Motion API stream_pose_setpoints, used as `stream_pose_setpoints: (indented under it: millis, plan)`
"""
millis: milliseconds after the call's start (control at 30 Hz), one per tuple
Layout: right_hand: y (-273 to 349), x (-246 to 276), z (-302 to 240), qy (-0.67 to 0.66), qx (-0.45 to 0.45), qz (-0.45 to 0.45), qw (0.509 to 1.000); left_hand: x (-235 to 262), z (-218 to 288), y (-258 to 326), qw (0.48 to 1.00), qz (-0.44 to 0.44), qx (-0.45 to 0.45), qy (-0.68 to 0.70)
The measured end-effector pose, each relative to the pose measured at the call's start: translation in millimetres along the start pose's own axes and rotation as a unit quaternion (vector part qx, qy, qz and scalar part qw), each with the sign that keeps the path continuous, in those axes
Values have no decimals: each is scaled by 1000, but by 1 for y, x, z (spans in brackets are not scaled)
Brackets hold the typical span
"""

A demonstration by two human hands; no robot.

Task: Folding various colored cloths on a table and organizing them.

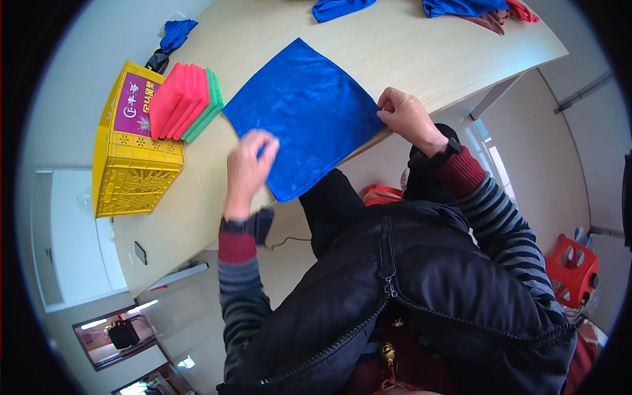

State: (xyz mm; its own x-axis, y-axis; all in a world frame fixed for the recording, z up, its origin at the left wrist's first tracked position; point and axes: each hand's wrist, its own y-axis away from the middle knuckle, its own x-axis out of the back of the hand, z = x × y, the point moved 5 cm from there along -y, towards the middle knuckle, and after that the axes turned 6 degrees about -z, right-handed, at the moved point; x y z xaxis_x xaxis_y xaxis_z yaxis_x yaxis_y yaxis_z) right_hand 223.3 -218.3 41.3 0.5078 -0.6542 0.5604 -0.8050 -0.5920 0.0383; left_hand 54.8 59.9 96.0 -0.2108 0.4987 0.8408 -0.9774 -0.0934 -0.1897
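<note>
A square blue cloth (309, 118) lies spread on the table, its lower corner hanging past the near edge. At its right corner, my right hand (408, 118) pinches the cloth between thumb and fingers. My left hand (250, 164) is over the cloth's left edge, fingers curled and smeared by motion; whether it grips the fabric cannot be made out. Left of the cloth stands a row of folded red cloths (176, 102) with folded green cloths (207, 108) beside them, leaning against a yellow crate.
The yellow plastic crate (141, 161) stands on the pale wooden table (191, 191). A phone-like dark object (140, 253) lies near the table's left end. More blue cloths (464, 6) are heaped at the far edge. A red plastic stool (571, 271) stands on the floor at right.
</note>
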Motion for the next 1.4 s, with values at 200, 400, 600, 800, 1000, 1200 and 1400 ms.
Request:
stream_pose_setpoints:
  millis: [200, 400, 600, 800, 1000, 1200, 1400]
  plan:
    - [6, -15, -2, 16, 18, 20, 1000, -39, -100, -184, 980, 84, -41, -174]
    - [12, -15, -5, 6, 17, 5, 1000, -80, -127, -274, 980, 15, 38, -195]
    - [18, -10, -4, -23, 58, 23, 998, -96, -130, -303, 982, -42, 101, -155]
    - [26, -9, -2, -20, 64, 50, 996, -112, -105, -311, 975, 62, -9, -212]
    - [28, 0, 6, 74, 82, 68, 992, -111, -79, -293, 972, 129, -42, -191]
    - [26, 7, -33, 202, 146, 49, 967, -72, -83, -210, 982, 49, -136, -120]
    - [12, -68, -49, 287, 260, -27, 922, -73, -120, -149, 970, -18, -71, -231]
